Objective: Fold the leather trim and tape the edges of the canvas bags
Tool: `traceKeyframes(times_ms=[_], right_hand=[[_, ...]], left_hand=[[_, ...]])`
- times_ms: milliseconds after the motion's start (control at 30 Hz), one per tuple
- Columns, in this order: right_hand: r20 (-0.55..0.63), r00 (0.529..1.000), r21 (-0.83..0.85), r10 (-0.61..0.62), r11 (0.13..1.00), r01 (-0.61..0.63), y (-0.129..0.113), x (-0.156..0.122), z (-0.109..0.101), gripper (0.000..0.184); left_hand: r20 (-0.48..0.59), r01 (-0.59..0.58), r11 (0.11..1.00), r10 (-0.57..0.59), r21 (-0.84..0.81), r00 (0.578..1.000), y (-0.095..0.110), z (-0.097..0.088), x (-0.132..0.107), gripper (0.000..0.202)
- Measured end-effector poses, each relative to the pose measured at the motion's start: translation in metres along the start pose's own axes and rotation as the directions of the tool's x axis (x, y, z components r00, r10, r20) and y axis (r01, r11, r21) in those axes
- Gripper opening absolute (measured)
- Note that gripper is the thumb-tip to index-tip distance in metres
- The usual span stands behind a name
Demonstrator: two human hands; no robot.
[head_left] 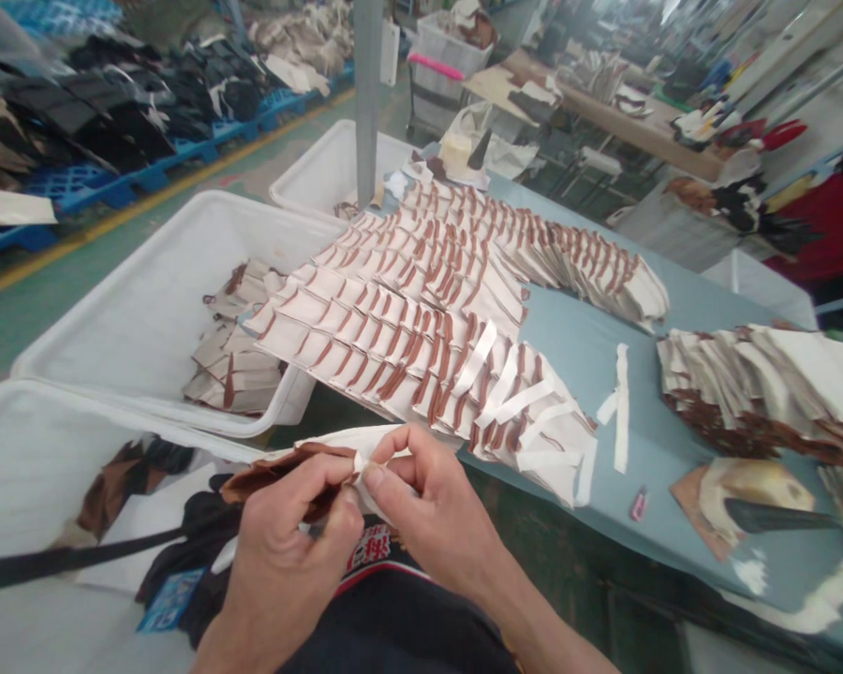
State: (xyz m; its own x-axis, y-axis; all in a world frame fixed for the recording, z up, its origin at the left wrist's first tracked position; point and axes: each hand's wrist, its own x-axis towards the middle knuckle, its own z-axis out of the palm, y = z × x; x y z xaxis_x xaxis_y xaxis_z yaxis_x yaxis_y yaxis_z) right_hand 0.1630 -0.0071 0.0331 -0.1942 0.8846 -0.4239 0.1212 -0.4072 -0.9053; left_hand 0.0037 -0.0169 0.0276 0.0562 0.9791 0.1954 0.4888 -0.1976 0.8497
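Observation:
Both my hands are low in the head view, close to my body. My left hand point(291, 538) pinches a cream fabric piece with brown trim point(291, 461), thumb and fingers closed on its edge. My right hand point(421, 501) pinches the same piece from the right, fingertips meeting the left hand's at a small white tab. Just beyond them, rows of overlapping cream and brown pieces point(421, 309) lie fanned out over the blue table point(576, 346), with white strips point(622, 407) laid on the nearest ones.
White bins stand to the left: one point(147, 309) holds several more pieces, a nearer one point(21, 468) holds dark items. A stack of pieces point(765, 384) and a dark tool point(773, 515) lie at the right. A grey post point(367, 94) rises behind. Another worktable stands far back.

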Motion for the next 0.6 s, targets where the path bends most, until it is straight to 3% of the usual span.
traceKeyframes(times_ms=[133,200,300,367,467,533,600], right_hand=[[0.241,0.957,0.186,0.163,0.960,-0.210,0.005,0.014,-0.007,0.021],[0.325,0.929,0.223,0.178,0.940,-0.258,0.011,0.021,-0.009,0.023],[0.444,0.885,0.256,0.141,0.926,-0.276,0.018,0.028,-0.009,0.028],[0.422,0.900,0.237,0.111,0.944,-0.228,0.019,0.028,-0.009,0.030],[0.191,0.979,0.128,0.071,0.987,-0.096,0.013,0.024,-0.009,0.028],[0.099,0.994,0.097,0.050,0.993,-0.060,0.008,0.021,-0.009,0.029],[0.100,0.994,0.115,0.049,0.992,-0.061,0.006,0.019,-0.009,0.036]], left_hand=[[0.041,0.008,0.999,-0.006,-0.044,0.999,-0.005,0.004,-0.004,0.025],[0.063,0.094,0.990,-0.087,-0.109,0.994,-0.006,0.005,-0.007,0.026],[0.177,0.263,0.940,-0.227,-0.215,0.958,-0.008,0.004,-0.005,0.026],[0.231,0.312,0.915,-0.255,-0.257,0.939,-0.007,0.001,0.001,0.024],[0.227,0.308,0.910,-0.249,-0.278,0.942,-0.004,-0.004,0.011,0.022],[0.228,0.311,0.907,-0.252,-0.284,0.941,-0.001,-0.006,0.015,0.023],[0.253,0.330,0.894,-0.258,-0.303,0.933,-0.002,-0.005,0.014,0.026]])
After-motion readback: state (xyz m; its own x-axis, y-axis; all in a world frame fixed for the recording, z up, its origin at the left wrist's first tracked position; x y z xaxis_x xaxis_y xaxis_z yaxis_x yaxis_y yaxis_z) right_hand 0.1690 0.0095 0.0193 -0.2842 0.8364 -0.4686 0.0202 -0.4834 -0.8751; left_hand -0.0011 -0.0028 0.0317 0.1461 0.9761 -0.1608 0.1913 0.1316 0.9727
